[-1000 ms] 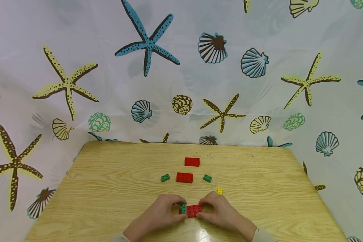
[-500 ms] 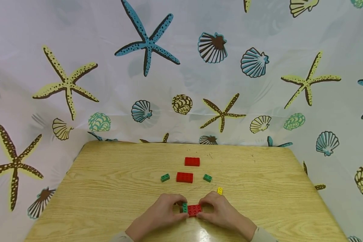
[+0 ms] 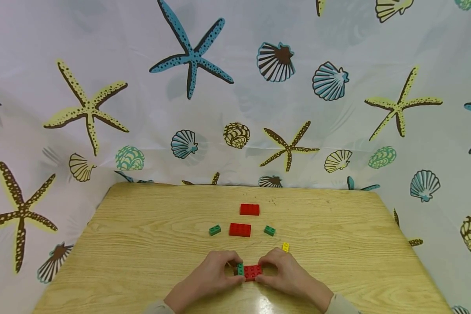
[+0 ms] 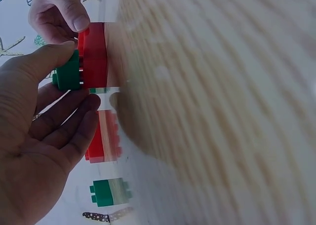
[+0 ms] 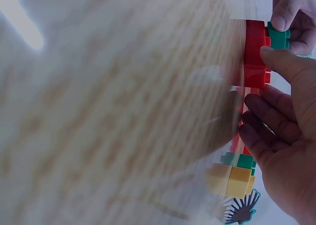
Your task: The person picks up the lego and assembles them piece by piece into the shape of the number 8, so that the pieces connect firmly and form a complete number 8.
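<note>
Assembly appears to be the step in hand: a small green brick (image 3: 239,269) is being seated on the left end of a red brick (image 3: 253,272) at the near edge of the wooden table (image 3: 141,244). The left hand (image 3: 204,283) is curled, thumb and fingers pinching the green brick; the right hand (image 3: 290,277) is curled likewise, clamping the red brick's other end. A firm, square downward press would likely be called for next. Two red bricks (image 3: 240,230), two green ones (image 3: 214,230) and a yellow brick (image 3: 285,247) lie beyond
</note>
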Demonstrator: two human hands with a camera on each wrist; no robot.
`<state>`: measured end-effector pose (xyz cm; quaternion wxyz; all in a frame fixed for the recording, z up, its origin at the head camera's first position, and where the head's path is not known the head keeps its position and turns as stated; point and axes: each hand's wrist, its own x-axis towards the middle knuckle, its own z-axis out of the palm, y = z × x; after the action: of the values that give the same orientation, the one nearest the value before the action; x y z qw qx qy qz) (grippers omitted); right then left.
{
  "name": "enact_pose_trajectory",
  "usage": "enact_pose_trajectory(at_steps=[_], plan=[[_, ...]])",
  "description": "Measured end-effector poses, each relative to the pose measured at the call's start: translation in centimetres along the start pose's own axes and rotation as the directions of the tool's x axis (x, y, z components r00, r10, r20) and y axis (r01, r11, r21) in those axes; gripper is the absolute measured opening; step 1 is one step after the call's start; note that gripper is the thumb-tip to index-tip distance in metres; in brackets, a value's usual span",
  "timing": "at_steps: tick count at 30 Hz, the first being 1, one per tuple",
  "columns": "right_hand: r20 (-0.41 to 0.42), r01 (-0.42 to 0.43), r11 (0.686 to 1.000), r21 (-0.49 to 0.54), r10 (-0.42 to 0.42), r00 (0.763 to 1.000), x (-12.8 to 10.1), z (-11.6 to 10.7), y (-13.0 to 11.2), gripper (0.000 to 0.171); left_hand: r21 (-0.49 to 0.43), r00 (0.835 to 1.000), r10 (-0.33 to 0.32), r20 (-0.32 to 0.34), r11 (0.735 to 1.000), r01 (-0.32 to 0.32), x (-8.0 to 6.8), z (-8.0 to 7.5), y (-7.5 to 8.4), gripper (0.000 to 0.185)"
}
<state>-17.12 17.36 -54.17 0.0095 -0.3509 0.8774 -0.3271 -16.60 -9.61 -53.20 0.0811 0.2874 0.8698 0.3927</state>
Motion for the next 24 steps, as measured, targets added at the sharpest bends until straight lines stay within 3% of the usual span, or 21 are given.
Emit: enact_pose_trajectory(at_steps=[7,24], plan=[[0.002,-0.011,1.000,-0.004,0.011,1.000,0.00,0.07,-0.09,0.021,-0.027,0.999,-0.035,0.006,0.999,0.035,0.13,0.10,-0.12,0.022],[0.020,-0.035,0.999,0.016,0.035,0.999,0.08,-0.09,-0.01,0.022,-0.057,0.999,-0.040,0.009,0.998,0.040,0.16,0.29,-0.45,0.021]])
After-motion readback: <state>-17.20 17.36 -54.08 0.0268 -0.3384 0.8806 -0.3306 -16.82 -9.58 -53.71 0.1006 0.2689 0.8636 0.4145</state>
